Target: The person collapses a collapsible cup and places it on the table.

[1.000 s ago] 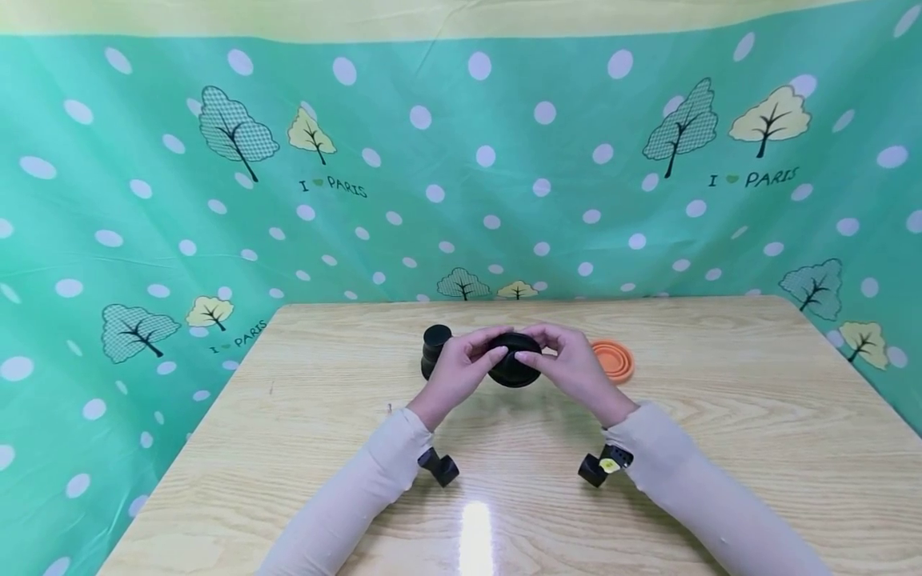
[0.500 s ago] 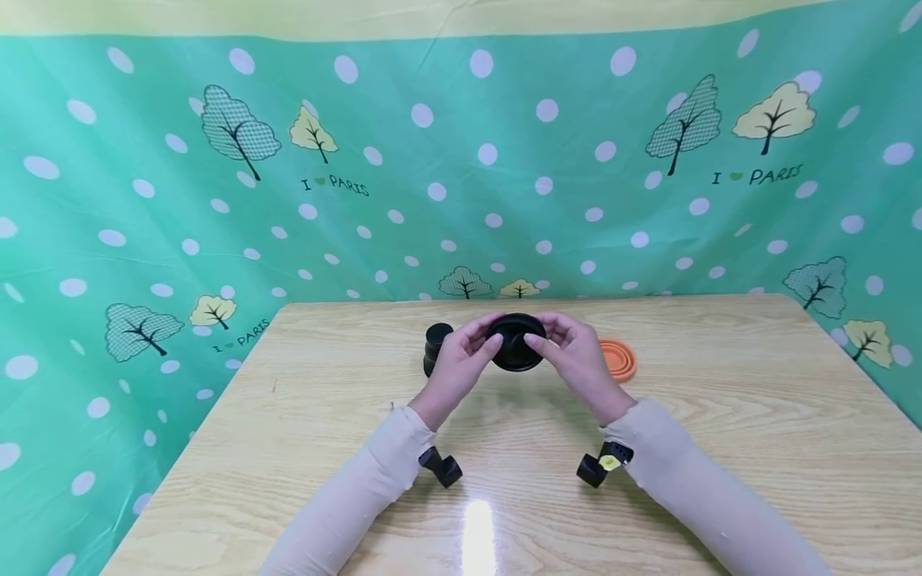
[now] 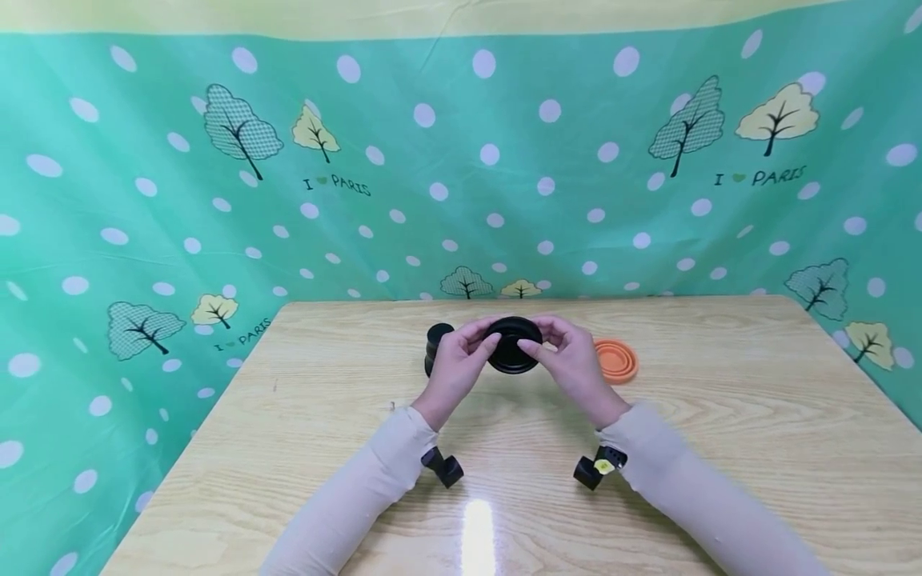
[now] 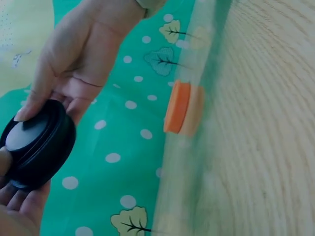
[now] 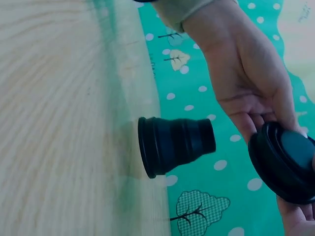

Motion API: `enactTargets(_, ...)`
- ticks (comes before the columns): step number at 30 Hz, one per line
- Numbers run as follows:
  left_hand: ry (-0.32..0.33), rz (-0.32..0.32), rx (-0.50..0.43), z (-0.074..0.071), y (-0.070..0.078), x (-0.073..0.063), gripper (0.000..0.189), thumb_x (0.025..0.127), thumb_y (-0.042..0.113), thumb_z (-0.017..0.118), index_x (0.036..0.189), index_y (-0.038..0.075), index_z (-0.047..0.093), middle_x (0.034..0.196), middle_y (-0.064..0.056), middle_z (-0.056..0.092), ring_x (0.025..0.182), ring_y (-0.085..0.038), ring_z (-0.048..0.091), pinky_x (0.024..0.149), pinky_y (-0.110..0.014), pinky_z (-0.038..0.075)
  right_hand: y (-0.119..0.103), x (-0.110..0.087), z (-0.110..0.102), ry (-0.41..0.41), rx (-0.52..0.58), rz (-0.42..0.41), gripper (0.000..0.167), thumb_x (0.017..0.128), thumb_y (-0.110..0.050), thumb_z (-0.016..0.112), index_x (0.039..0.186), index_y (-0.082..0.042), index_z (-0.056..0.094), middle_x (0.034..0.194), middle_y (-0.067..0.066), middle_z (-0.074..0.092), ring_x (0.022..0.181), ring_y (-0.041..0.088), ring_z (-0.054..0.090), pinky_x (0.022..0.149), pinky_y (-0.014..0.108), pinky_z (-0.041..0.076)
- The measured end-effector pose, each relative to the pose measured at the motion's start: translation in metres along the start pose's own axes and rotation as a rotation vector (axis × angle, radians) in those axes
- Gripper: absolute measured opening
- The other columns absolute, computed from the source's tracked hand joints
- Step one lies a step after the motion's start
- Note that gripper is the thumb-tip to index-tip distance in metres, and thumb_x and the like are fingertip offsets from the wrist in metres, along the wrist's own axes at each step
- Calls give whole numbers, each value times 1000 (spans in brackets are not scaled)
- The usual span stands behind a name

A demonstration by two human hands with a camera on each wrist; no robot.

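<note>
Both hands hold a flattened black collapsible cup (image 3: 513,358) above the middle of the table, tilted so its round face is toward the head camera. My left hand (image 3: 461,358) grips its left side, thumb on the face and fingers behind the rim. On the right side, my right hand (image 3: 576,364) has the same grip. The left wrist view shows a smooth disc in the middle of the cup (image 4: 47,147). Just left of the left hand, a second black collapsible cup (image 5: 177,145) stands extended, narrow end up; the hand partly hides it in the head view.
A flattened orange collapsible cup (image 3: 616,361) lies on the table right beside the right hand. The wooden table (image 3: 720,416) ends at the back against a green dotted cloth (image 3: 403,152). Small black devices (image 3: 448,470) are strapped at both wrists.
The held cup has tipped so more of its face shows to the head camera. It rose slightly, then came down a little. Both thumbs have shifted on its face; the other cups stay put.
</note>
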State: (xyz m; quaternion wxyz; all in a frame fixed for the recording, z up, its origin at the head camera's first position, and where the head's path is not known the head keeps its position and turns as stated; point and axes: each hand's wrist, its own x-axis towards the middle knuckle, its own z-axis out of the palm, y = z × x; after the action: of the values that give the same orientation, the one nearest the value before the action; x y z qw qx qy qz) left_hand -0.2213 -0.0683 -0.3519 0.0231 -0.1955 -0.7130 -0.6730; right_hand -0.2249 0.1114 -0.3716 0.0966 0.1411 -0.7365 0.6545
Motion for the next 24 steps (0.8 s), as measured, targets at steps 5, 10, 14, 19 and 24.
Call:
enactTargets(5,-75,-87,-41,-4,-1,2,33,95,7,56,125,-6,56,120,-21,61,107,-25,62,90,-26,50,0,4,-8,-28,-12,44,33,81,-8,74,110,4,63,98,14,67,88,7,64,82,20,51)
enactTargets(10,-108,-134,-41,-8,-7,6,34,92,8,61,123,-4,59,114,-20,65,101,-23,65,87,-27,52,-4,4,-15,-65,-16,57,34,81,-10,75,111,1,63,101,11,67,92,9,63,83,22,52)
enactTargets(14,-117,-148,-39,-11,-19,10,34,90,8,63,122,-2,61,112,-18,66,96,-17,66,86,-28,52,-5,3,-16,-87,15,73,34,81,-8,75,111,3,63,101,11,66,93,10,63,82,24,53)
enactTargets(19,-135,-137,-4,-14,-21,10,34,88,10,67,121,2,63,114,-15,66,98,-17,66,86,-29,52,-5,2,-17,-112,18,80,31,81,-1,73,109,4,62,105,16,64,94,12,63,85,25,52)
enactTargets(24,-123,-137,-2,-17,-17,8,35,85,8,70,119,1,64,116,-14,66,100,-18,65,86,-29,52,-3,1,-16,-136,-10,82,32,80,-4,74,109,3,63,106,17,64,96,13,63,86,25,52)
